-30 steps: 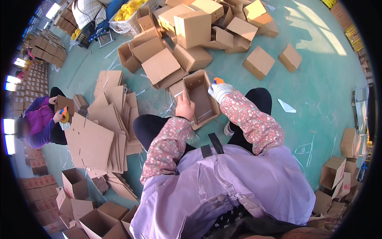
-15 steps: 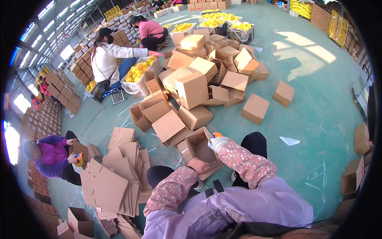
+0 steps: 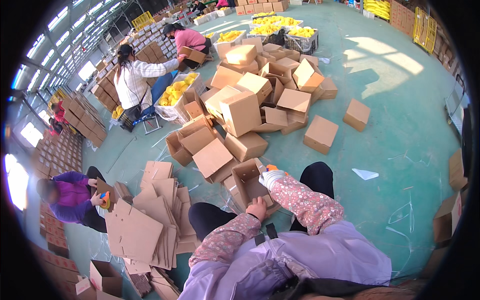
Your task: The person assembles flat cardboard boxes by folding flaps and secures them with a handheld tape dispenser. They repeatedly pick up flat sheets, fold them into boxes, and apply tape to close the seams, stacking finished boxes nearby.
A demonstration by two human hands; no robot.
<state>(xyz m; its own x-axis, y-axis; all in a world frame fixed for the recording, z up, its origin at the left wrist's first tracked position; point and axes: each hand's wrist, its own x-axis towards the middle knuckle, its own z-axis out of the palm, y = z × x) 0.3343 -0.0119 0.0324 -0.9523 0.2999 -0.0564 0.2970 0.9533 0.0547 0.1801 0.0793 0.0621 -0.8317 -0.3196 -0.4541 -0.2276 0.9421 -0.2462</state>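
An open cardboard box [image 3: 248, 191] stands tilted between my knees, its hollow facing up. My left hand [image 3: 257, 209], bare, grips the box's near edge with its fingers curled over the rim. At the box's right wall is my right hand [image 3: 270, 178], in a whitish glove and closed. A small orange part of what looks like a tape dispenser [image 3: 271, 168] sticks out beyond its fingers; the rest is hidden. Flat folded cartons [image 3: 136, 231] lie stacked to my left.
Ahead is a large heap of formed boxes [image 3: 242, 114]. A co-worker in purple [image 3: 70, 195] sits at left with a carton and an orange tape dispenser [image 3: 105, 200]. Beyond, two people sit by crates of yellow goods [image 3: 172, 95]. Loose straps [image 3: 400, 217] lie at right.
My left hand has shifted right along the box's near side, and its fingers now curl over the edge. The co-worker in white now reaches out to a small box.
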